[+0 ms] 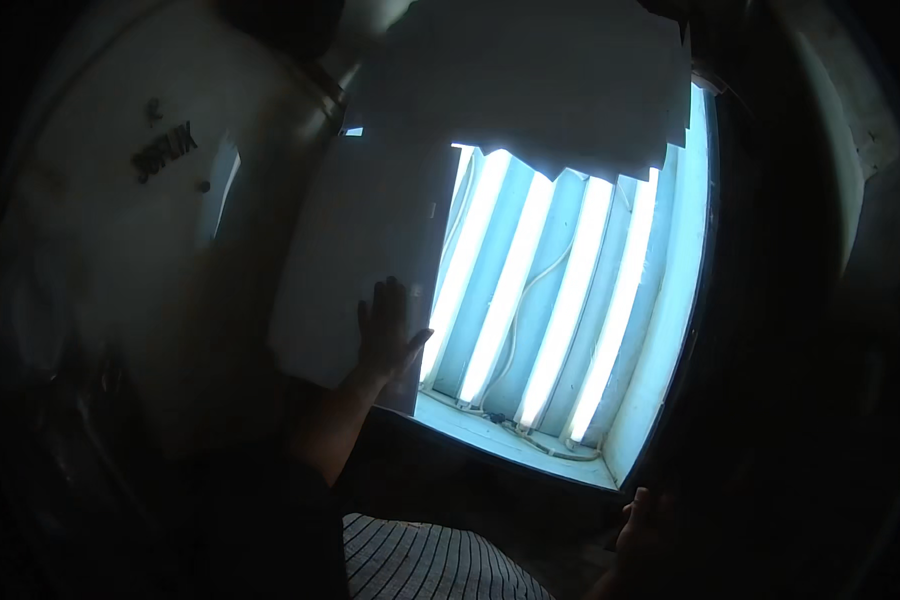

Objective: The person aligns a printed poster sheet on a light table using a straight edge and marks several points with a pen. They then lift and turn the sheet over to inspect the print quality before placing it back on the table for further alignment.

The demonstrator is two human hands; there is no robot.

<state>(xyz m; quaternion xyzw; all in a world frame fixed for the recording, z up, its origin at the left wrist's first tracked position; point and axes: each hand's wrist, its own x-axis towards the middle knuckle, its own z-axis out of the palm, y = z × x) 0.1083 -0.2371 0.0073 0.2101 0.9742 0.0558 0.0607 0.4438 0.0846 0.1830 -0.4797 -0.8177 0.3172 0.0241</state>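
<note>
My left hand [384, 325] lies flat with fingers spread on a dark, stiff-looking sheet [365, 230]. The thumb points right, at the sheet's edge, beside the lit opening. This sheet covers the left part of a shallow light box [660, 375] with a pale blue inside. Several glowing tube lamps [560, 310] run lengthwise in the uncovered part. Another dark sheet with a jagged lower edge [530, 80] covers the far end. Just below the box's near right corner is my right hand [638, 520], mostly in shadow; its finger shape is too dark to make out.
Thin cables [515, 425] run between the lamps and along the box's near inner wall. A pale panel with small dark raised letters [120, 230] stands on the left. A pale curved surface [835, 130] shows at the far right. Deep shadow surrounds the box.
</note>
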